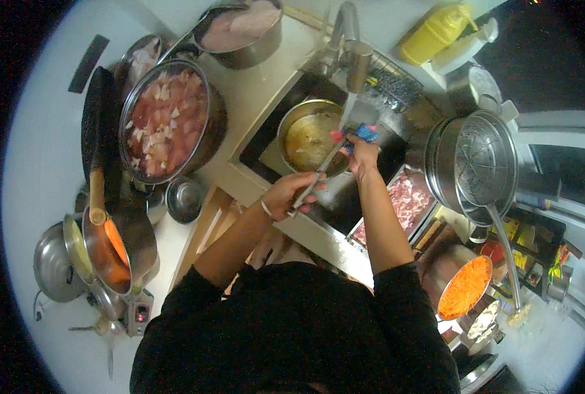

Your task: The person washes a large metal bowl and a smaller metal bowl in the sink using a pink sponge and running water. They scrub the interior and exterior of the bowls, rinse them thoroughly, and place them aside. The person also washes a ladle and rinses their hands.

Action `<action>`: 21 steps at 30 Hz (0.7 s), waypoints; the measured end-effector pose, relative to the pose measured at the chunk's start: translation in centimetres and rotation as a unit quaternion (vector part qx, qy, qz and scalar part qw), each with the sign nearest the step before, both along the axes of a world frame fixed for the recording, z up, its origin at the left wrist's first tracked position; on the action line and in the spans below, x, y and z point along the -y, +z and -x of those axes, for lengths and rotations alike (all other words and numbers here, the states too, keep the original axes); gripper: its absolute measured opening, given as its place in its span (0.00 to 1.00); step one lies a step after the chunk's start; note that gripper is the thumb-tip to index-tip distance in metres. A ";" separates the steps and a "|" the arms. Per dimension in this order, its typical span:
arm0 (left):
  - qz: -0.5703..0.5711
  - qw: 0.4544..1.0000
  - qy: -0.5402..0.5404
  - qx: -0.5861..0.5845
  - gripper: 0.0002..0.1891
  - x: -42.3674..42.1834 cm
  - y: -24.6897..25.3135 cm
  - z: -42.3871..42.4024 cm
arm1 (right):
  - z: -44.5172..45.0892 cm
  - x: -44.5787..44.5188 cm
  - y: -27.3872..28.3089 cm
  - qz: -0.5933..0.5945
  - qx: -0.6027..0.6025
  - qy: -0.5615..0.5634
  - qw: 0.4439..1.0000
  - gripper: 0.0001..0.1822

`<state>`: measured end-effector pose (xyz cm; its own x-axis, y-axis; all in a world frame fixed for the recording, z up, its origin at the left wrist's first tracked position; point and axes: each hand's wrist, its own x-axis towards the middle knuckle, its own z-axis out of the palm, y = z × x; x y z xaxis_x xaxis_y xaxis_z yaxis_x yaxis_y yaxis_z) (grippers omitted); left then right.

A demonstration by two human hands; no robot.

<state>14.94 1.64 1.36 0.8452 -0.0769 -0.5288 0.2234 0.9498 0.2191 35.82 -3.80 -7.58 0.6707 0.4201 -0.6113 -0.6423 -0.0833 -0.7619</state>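
My left hand (295, 193) grips the near end of a long, thin metal utensil (326, 165), whose exact kind I cannot tell. At its far end, my right hand (362, 155) holds a blue and pink scrubbing cloth (365, 132) against it. Water (347, 111) runs down from the faucet (359, 66) just above the cloth. Below and left of both ends sits a metal pot (283, 120) in the sink (258, 143), with cloudy yellowish liquid (309, 140) inside. My right fingers partly cover the pot's right rim.
Cut raw meat fills a large pot (213, 133) at left and a tray (433, 204) by my right forearm. Another pot (245, 59) stands behind. Stacked strainers (487, 157) and a pot of shredded carrot (465, 288) occupy the right. A wire basket (396, 83) hangs at the sink's back.
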 end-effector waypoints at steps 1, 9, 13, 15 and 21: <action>0.049 0.997 0.011 0.061 0.17 -0.1 -1.6 0.5 | -0.7 0.3 -0.1 0.030 0.036 0.027 0.999 0.07; 0.287 0.953 0.046 0.087 0.14 -2.8 -1.6 0.1 | -16.2 -0.7 12.2 0.027 0.361 -0.077 0.929 0.14; 0.237 0.968 0.020 0.075 0.14 -2.0 -1.8 0.9 | -22.3 -5.7 21.8 -0.209 0.226 -0.134 0.942 0.14; 0.220 0.971 0.000 0.090 0.14 -1.5 -2.0 1.1 | -23.2 -7.1 25.8 -0.207 0.155 -0.033 0.965 0.15; 0.070 0.997 -0.025 0.005 0.12 0.2 0.7 1.1 | -24.2 -10.3 27.3 -0.054 0.202 0.110 0.972 0.16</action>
<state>13.79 1.41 2.01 0.8441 -0.1913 -0.5009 0.2700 0.9588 0.0887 59.98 6.47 19.71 0.7331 0.6277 -0.2619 -0.2647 -0.0915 -0.9600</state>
